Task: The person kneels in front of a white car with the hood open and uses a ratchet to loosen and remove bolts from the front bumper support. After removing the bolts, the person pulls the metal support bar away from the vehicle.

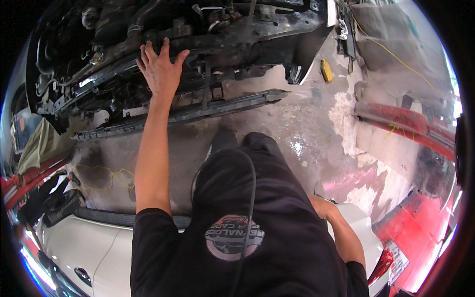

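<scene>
The front of a car with its bumper off fills the top of the view, its dark engine bay exposed. My left arm reaches forward, and my left hand [161,73] rests on the black front crossmember [213,45], fingers spread and thumb out to the right. Nothing shows in its grip. Below the hand, a long black trim bar [230,105] runs across the front of the car, low down. My right arm is bent back at my side, with my right hand [319,205] against my hip; its fingers are hidden behind my body.
Behind me stands a white car [94,242]. Red lift arms [396,118] reach in from the right, with more red metal at the left. A yellow object [326,71] lies on the patchy concrete floor [297,119]. A yellow cord [111,173] trails at left.
</scene>
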Demonstrator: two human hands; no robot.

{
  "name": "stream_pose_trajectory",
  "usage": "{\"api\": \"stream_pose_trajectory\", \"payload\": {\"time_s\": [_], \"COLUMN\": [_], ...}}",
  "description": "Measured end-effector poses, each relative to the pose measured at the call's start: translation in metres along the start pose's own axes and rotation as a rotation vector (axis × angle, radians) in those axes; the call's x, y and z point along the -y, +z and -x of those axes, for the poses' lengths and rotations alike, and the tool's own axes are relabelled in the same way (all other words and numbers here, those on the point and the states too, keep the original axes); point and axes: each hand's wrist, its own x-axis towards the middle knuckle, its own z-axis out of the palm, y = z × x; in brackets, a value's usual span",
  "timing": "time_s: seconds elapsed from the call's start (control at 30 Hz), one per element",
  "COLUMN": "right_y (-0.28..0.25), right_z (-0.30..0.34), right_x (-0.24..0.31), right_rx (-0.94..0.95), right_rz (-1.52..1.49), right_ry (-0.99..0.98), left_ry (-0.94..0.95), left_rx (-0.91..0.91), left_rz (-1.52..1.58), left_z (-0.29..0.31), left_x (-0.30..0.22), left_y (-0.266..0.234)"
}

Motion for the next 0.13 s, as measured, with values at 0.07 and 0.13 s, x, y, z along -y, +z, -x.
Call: {"api": "stream_pose_trajectory", "payload": {"time_s": [0.07, 0.13], "right_y": [-0.0044, -0.0077], "right_z": [-0.0012, -0.0027], "right_x": [0.0036, 0.0034], "right_rx": [0.065, 0.046], "right_rz": [-0.056, -0.041], "right_ry": [0.152, 0.151], "left_ry": [-0.002, -0.022], "left_rx": [-0.004, 0.001], "left_rz": [-0.015, -0.009], "left_z": [0.0014, 0.0047], "left_x": [0.0027, 0.0051], "left_y": [-0.0026, -0.0031]}}
